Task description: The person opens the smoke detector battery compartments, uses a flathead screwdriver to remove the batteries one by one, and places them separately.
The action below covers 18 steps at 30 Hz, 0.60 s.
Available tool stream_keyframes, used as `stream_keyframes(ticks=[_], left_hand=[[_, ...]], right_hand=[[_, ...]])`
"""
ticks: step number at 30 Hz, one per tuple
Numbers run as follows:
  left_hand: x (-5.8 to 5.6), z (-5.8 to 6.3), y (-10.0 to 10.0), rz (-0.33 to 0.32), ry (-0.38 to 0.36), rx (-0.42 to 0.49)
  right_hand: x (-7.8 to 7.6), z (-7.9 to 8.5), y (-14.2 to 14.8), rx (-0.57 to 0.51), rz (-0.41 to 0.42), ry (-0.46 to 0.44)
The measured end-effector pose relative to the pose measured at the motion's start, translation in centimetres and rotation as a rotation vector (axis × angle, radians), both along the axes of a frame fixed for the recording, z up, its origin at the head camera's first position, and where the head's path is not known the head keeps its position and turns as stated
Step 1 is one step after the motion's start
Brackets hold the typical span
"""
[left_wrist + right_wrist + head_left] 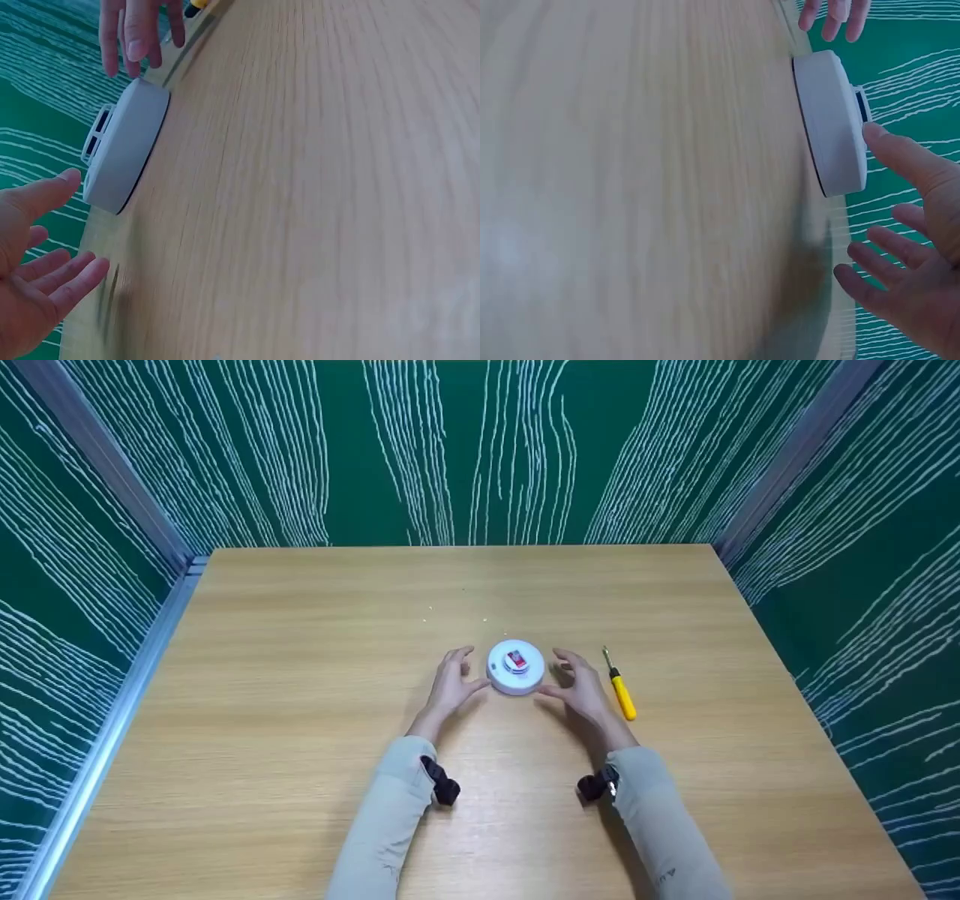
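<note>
A round white smoke detector (515, 679) lies flat on the wooden table, with a red label on its raised centre. To its left is my left hand (451, 682), fingers spread and thumb tip right at the detector's edge. My right hand (583, 686) mirrors it on the other side, its thumb likewise by the rim and its fingers loosely extended. In the left wrist view, the detector (129, 146) stands beyond the left thumb. The right wrist view has the detector (831, 124) near the right thumb. Neither hand grips anything.
Just right of the right hand lies a screwdriver (622, 694) with a yellow handle, its tip pointing away. Several tiny white bits (484, 620) are scattered behind the detector. Green walls (517, 457) with white streaks enclose the table (300, 660) at the back and sides.
</note>
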State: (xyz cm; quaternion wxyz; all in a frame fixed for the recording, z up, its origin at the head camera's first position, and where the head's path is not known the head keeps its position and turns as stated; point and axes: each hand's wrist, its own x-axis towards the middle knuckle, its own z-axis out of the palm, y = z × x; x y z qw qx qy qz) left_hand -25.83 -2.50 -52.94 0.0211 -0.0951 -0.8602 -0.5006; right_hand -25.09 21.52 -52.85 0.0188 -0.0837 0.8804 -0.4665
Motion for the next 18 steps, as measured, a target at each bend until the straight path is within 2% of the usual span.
stream_keyframes(ticks=[5,12,18], left_hand=[[-0.6,-0.1,0.3,-0.053,-0.021,-0.039],[-1.3,0.0,0.6,-0.106,-0.059,-0.050],[-1.6,-0.2,0.9,-0.153,-0.046,-0.072]], right_hand=[[-0.8,-0.3,-0.3,-0.042,0.039,0.035],[-1.5,-0.6,-0.5,-0.062,0.085,0.020],[-1.8,-1.1,-0.8,-0.069,0.124,0.014]])
